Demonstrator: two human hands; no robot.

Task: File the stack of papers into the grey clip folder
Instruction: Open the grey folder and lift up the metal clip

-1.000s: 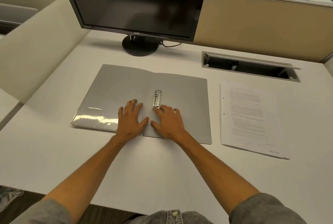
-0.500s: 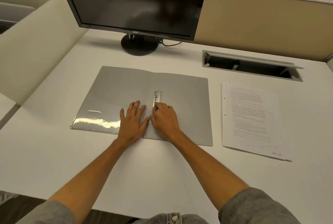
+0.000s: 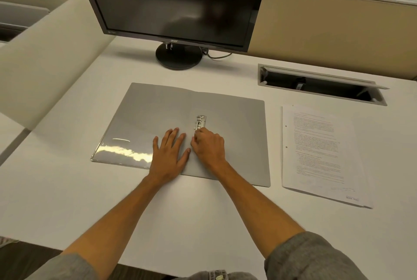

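The grey clip folder [image 3: 237,121] lies open and flat on the white desk. Its metal clip [image 3: 200,121] sits near the middle fold. My left hand [image 3: 169,153] rests flat, fingers spread, on the folder's left half near the fold. My right hand [image 3: 208,146] has its fingers curled, and its fingertips touch the near end of the clip. The stack of printed, hole-punched papers [image 3: 320,155] lies on the desk to the right of the folder, apart from both hands.
A black monitor [image 3: 176,2] on a round stand [image 3: 178,56] stands behind the folder. An open cable tray [image 3: 320,85] is set into the desk at the back right. Beige partitions [image 3: 327,29] wall the desk at the back and left.
My right hand has curled its fingers and moved up to the near end of the clip. My left hand has stayed flat on the folder.
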